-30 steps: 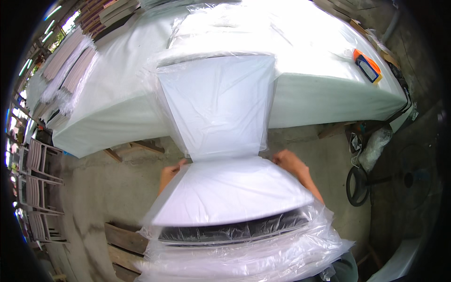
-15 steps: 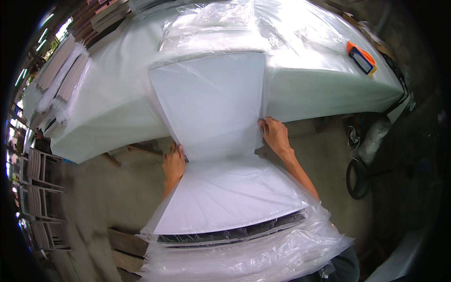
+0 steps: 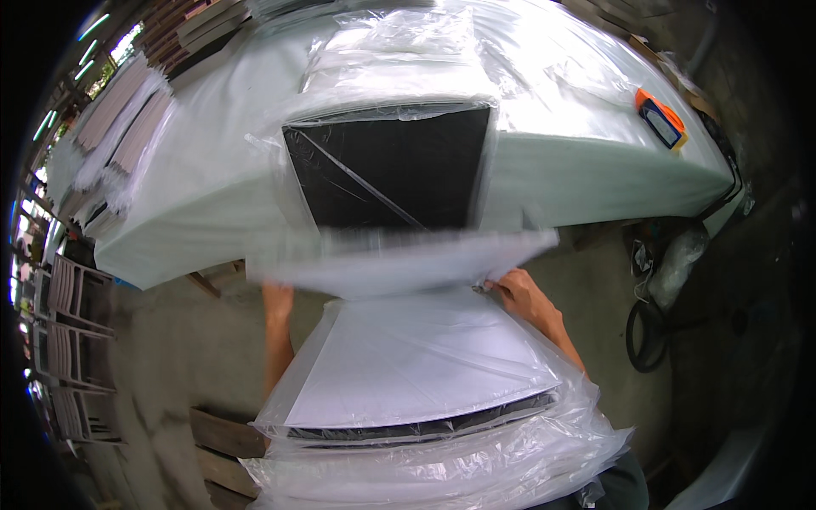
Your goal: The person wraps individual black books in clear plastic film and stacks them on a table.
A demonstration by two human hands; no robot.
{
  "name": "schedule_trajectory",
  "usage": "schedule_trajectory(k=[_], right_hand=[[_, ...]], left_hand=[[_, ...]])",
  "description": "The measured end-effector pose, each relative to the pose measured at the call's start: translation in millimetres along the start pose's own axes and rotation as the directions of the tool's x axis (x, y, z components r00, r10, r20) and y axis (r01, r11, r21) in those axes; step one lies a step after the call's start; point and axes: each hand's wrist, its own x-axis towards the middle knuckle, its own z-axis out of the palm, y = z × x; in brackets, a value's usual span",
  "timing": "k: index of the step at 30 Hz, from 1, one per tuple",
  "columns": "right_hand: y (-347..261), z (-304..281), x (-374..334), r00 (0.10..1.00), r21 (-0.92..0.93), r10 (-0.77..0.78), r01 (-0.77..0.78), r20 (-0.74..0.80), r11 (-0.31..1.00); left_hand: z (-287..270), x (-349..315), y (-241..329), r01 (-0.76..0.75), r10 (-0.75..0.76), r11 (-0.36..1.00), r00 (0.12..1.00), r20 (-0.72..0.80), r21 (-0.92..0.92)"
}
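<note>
Right now both hands grip a white sheet (image 3: 399, 259), blurred w/ motion, held across between the big table (image 3: 595, 170) and the stack near the person. Right hand (image 3: 518, 293) pinches the sheet's right edge, fingers pressed together on it. Left hand (image 3: 276, 297) sits under the sheet's left end; fingers mostly hidden, so can't tell exactly how they close, but it looks like it's holding that end.

Progress, judging by layout: the sheet is off the black panel (image 3: 391, 166), which lies bare in its clear plastic wrap (image 3: 399, 51) at the table's near edge. It isn't set down anywhere yet. Below it, a plastic-wrapped stack of panels (image 3: 425, 399) w/ a white top face sits close to the body, so a good part of the handling seems left.

Sheet hangs just above that stack's far edge, spanning hand to hand, approx. level. An orange-and-black tool (image 3: 659, 117) lies at the table's right end, well apart.
</note>
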Motion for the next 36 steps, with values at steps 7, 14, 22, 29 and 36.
schedule_trajectory(k=[7, 14, 22, 29, 36], right_hand=[[-12.6, -27.3, -1.4, 0.958, 0.255, -0.065, -0.009, 0.281, 0.967], [-22.4, -27.0, 73.7, 0.868, -0.142, 0.367, -0.432, -0.336, 0.891], [16.1, 13.8, 56.2, 0.939, -0.24, 0.24, -0.3, -0.248, 0.923], [16.8, 13.1, 58.7, 0.946, -0.258, 0.219, -0.279, -0.238, 0.925], [32.5, -20.0, 19.7, 0.919, -0.22, 0.353, -0.313, 0.177, 0.924]], left_hand=[[29.5, 11.8, 66.9, -0.143, 0.147, 0.969, 0.989, 0.006, -0.199], [63.1, -11.0, 43.4, 0.015, -0.133, 0.888, 0.965, 0.227, 0.459], [60.4, -26.8, 30.3, 0.071, -0.216, 0.869, 0.945, 0.245, 0.49], [53.5, -21.3, 13.9, 0.041, -0.36, 0.782, 0.844, 0.398, 0.622], [12.4, -39.5, -33.8, 0.092, -0.204, 0.973, 0.77, 0.605, 0.211]])
